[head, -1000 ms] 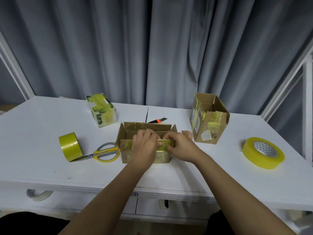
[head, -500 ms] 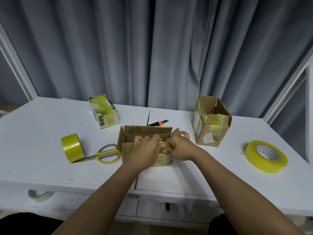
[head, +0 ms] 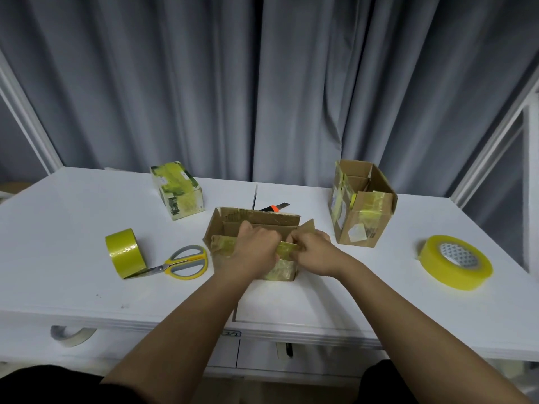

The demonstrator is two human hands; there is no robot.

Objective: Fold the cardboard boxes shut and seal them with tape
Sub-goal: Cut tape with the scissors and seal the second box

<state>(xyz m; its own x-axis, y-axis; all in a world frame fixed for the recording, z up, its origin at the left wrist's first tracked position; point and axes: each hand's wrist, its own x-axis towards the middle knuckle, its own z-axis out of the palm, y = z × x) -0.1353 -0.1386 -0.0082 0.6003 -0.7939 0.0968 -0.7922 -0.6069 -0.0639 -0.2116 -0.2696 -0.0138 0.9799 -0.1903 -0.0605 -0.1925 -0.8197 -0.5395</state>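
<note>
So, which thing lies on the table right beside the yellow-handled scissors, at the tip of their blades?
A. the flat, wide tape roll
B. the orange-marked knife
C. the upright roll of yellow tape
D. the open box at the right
C: the blade tips of the scissors reach the foot of the upright roll of yellow tape.

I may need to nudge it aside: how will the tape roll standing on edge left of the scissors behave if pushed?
The tape roll stands on its curved rim, so a push along the table would likely set it rolling. A sideways push may tip it flat. Its loose tail lies by the scissors and might drag or stick.
</note>
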